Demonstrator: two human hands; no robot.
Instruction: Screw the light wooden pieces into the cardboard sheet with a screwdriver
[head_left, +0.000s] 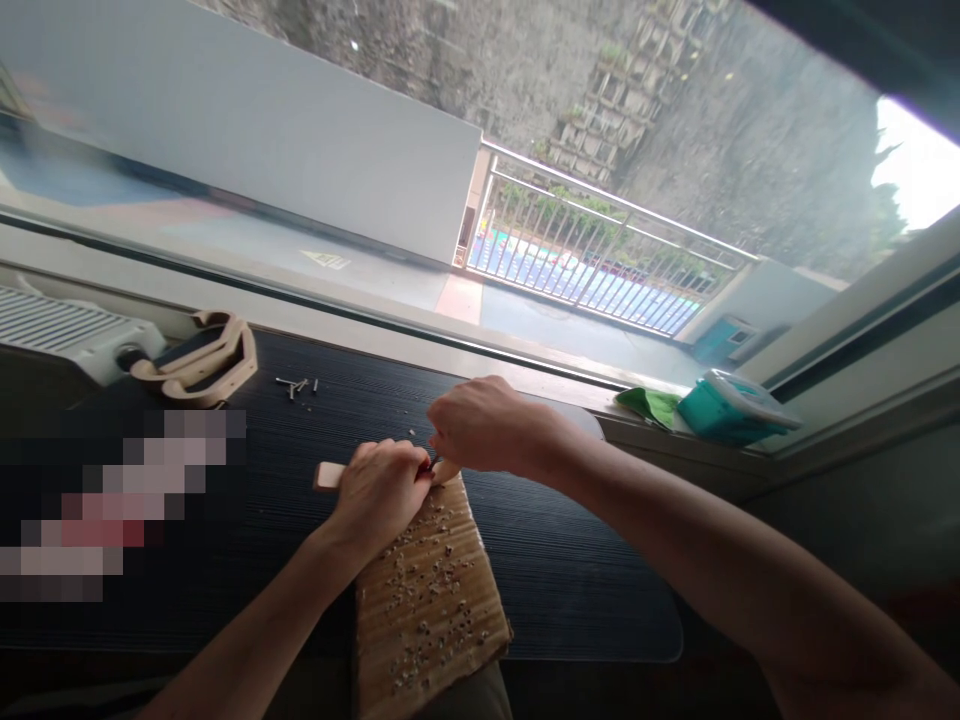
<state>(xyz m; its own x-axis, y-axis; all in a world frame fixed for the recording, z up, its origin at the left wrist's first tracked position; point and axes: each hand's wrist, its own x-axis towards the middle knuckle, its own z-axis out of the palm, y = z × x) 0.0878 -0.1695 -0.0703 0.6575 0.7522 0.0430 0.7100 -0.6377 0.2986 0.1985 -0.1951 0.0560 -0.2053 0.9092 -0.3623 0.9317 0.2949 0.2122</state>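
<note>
My left hand [379, 490] is closed around a small pale wooden piece [328, 475] whose end sticks out to the left. My right hand [484, 425] is closed just beside it, pinching a small tool with a red bit at the piece; I cannot make the tool out. Both hands work over a piece of corrugated cardboard [431, 610] strewn with several small wood shavings, lying on a dark ribbed mat [570, 560].
Curved wooden parts [202, 365] lie at the back left, with a few small screws [296, 385] near them. A white grooved device [67, 335] sits far left. A teal box [731, 405] and green cloth [652, 405] rest on the window sill. A pixelated patch covers the left.
</note>
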